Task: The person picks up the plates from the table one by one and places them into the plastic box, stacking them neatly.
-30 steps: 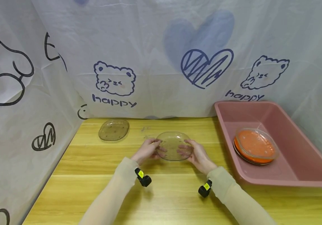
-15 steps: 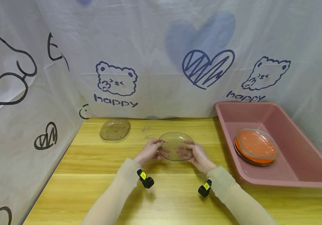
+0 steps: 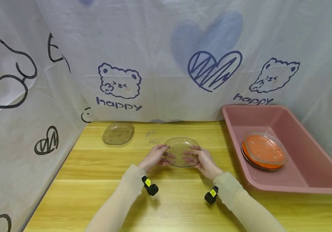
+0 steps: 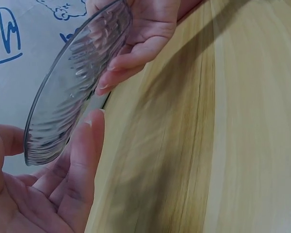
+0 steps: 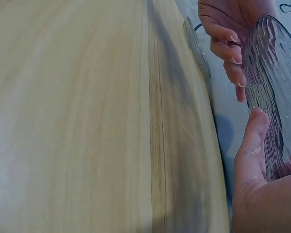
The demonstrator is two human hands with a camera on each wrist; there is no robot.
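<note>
Between my two hands a clear glass plate [image 3: 181, 143] with a ribbed underside is held above the wooden table. My left hand [image 3: 154, 156] grips its left edge, thumb at the rim and fingers beneath. At the opposite edge my right hand [image 3: 206, 161] grips it the same way, its fingers showing through the glass. In the left wrist view the plate [image 4: 63, 97] stands clear of the tabletop, seen nearly edge-on. The right wrist view shows the ribbed side of the plate [image 5: 269, 92] with fingers of both hands against it.
Another clear plate [image 3: 118, 133] lies at the table's back left. To the right stands a pink basin [image 3: 308, 180], holding a stack with orange plates [image 3: 263, 146] and a clear plate on top. A printed white cloth [image 3: 166, 64] hangs behind and at the left of the table [image 3: 90, 167].
The glass plate and both hands have shifted very slightly in the head view, which also moved a little. Both hands have kept their grip on the plate.
</note>
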